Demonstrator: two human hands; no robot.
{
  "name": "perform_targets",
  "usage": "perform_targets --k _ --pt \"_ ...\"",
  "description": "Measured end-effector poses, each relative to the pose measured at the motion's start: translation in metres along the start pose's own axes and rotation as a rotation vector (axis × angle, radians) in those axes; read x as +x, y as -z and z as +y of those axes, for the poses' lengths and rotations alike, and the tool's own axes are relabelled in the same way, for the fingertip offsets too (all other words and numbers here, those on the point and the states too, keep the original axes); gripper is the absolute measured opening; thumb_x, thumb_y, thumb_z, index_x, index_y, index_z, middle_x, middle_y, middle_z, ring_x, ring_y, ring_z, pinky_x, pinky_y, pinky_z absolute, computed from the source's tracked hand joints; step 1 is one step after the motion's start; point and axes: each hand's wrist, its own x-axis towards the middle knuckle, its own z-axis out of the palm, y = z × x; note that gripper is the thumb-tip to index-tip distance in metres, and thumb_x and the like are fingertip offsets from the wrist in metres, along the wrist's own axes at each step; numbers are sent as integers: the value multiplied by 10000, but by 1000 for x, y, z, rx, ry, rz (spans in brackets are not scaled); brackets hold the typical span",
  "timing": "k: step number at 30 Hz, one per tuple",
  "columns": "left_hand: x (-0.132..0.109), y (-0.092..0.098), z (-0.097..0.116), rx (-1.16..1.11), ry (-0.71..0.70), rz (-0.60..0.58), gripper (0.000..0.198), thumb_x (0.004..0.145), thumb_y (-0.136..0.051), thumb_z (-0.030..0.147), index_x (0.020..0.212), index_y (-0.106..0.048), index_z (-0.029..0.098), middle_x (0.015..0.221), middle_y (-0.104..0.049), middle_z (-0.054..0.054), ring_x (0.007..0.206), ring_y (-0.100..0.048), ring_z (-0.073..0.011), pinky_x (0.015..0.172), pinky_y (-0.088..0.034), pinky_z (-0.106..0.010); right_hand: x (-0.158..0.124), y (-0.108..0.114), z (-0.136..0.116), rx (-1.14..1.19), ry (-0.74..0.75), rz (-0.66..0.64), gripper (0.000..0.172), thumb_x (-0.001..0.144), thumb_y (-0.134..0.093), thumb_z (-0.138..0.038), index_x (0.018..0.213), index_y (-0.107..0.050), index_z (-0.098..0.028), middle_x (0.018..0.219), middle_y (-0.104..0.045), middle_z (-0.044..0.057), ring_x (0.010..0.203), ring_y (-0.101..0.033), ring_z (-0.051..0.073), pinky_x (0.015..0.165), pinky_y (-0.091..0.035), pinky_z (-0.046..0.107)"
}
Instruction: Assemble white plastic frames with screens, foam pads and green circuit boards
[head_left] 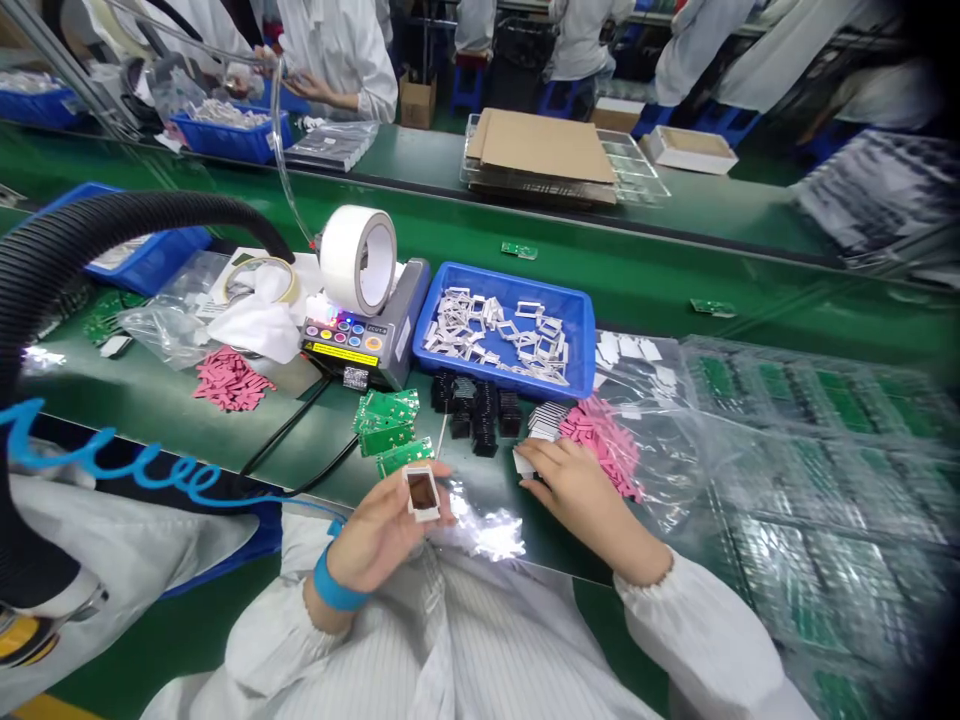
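Observation:
My left hand (382, 530), with a blue band round its wrist, holds a small white rectangular frame (423, 494) between thumb and fingers. The frame's opening looks brownish. At the right, my right hand (574, 490) has its fingers bent over a small flat white piece (522, 463) at the table surface; the fingertips partly hide it. Just beyond that hand are striped white strips (548, 420) and a pile of pink pieces (600, 440) partly under clear plastic. Stacked black parts (485, 420) and green circuit boards (386, 425) lie ahead of my hands.
A blue tray (589, 345) contains many white frames. Left of it, a tape dispenser (360, 350) carries a white tape roll (345, 258). A black hose (142, 215) arches over the left side. Clear trays of green boards (817, 480) fill the right. Co-workers sit across the bench.

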Motion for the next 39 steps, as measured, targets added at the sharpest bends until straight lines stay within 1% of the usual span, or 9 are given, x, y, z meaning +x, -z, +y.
perform_targets --k 4,14,19,22,26,29,32,36,39 --pt "-2 -4 -4 54 37 -35 419 798 -617 439 1093 -654 144 758 -672 -68 749 -590 -177 768 -431 -341 6 -11 6 -41 -21 -10 273 838 -531 -121 1089 -632 -160 1064 -661 118 892 -587 269 758 -475 448" --pt "-12 2 -1 42 23 50 325 743 -696 393 988 -661 183 881 -704 -73 854 -616 -179 790 -431 -323 13 2 6 57 -22 -40 256 701 -681 -96 942 -643 -173 959 -640 91 852 -587 271 725 -455 423" --pt "-13 0 0 77 -14 12 362 704 -724 415 992 -670 203 932 -706 -74 875 -620 -184 823 -441 -331 20 12 -5 273 -32 25 118 779 -582 -117 703 -538 -196 705 -582 5 652 -562 166 580 -442 300" --pt "-14 -1 0 115 -72 26 398 683 -727 452 999 -692 212 1130 -656 -105 1032 -584 -234 925 -434 -398 22 19 -23 413 -64 124 61 851 -535 -216 793 -516 -214 705 -577 -6 607 -571 142 536 -463 279" --pt "-13 -7 4 153 -155 5 420 654 -735 482 987 -716 226 1390 -485 -120 1222 -475 -316 1008 -389 -482 31 23 -63 889 -156 261 142 863 -529 -303 974 -473 -233 810 -608 8 605 -620 126 509 -513 263" --pt "-13 -13 9 188 -212 -71 375 621 -763 470 918 -742 242 1450 -422 -99 1285 -420 -345 1038 -355 -493 44 17 -98 1389 -255 269 226 731 -699 -321 762 -501 -216 683 -595 -30 534 -583 103 474 -492 229" --pt "-16 -16 13 222 -244 -96 353 575 -797 450 861 -758 248 1442 -434 -87 1321 -380 -351 1069 -305 -480 54 8 -124 1566 -324 222 310 681 -742 -323 649 -461 -197 624 -591 -38 496 -543 83 448 -456 203" --pt "-24 -11 18 237 -274 -76 352 562 -802 455 841 -762 243 1378 -478 -96 1291 -402 -346 1042 -327 -468 60 4 -133 1396 -236 181 274 733 -690 -319 632 -467 -195 665 -610 -16 498 -533 89 447 -445 218" --pt "-29 -8 22 219 -279 -25 381 563 -777 516 814 -755 230 1230 -561 -111 1161 -497 -320 982 -374 -455 63 14 -126 904 -54 398 121 757 -665 -262 701 -575 -205 722 -594 9 669 -581 141 588 -494 282"
